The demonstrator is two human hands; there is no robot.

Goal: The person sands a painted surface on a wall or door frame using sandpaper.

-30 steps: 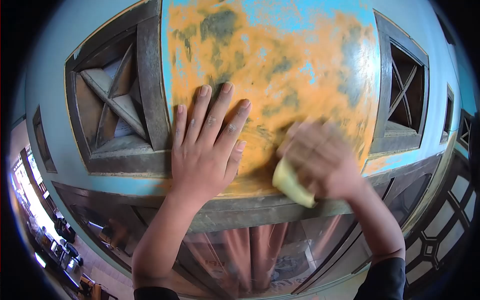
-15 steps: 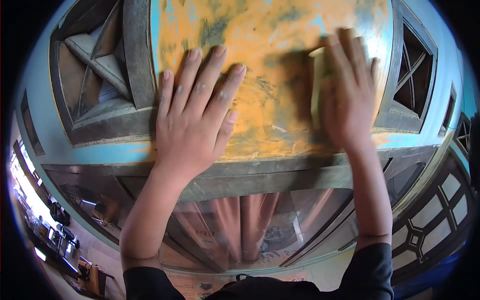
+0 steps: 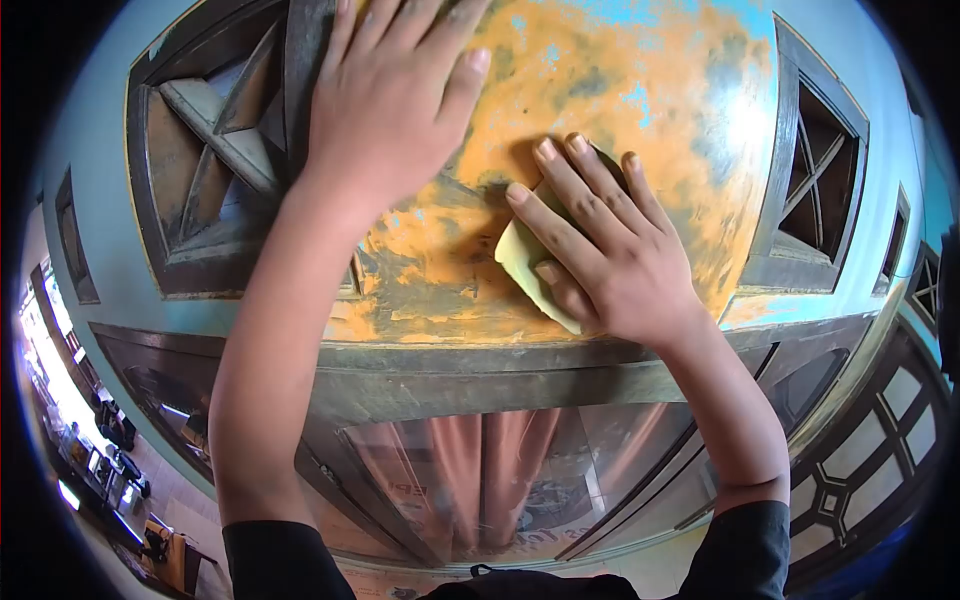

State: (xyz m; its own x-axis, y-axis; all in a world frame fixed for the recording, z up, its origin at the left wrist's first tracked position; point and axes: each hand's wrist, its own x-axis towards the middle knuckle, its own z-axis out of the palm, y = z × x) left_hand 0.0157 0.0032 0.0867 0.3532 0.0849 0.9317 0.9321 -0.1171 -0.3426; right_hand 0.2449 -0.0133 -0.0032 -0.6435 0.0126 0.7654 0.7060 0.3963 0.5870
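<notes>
A wall panel with patchy orange, dark and light-blue paint fills the upper middle. My right hand presses a piece of sandpaper against it. The paper's pale yellow back shows along the left, and a darker edge sticks out behind the fingertips. The fingers are stretched over the sheet, with the thumb bent at its lower edge. Higher up on the left, my left hand lies against the panel with its fingers spread and holds nothing. Its fingertips are partly cut off by the frame's top.
Dark wooden vent frames with crossed slats flank the panel, one on the left and one on the right. A wooden beam runs below it. Under that is a window with pinkish curtains. A patterned door stands at right.
My right hand has moved left and down across the panel with the sandpaper. My left hand has shifted upward. The view has tilted slightly.
</notes>
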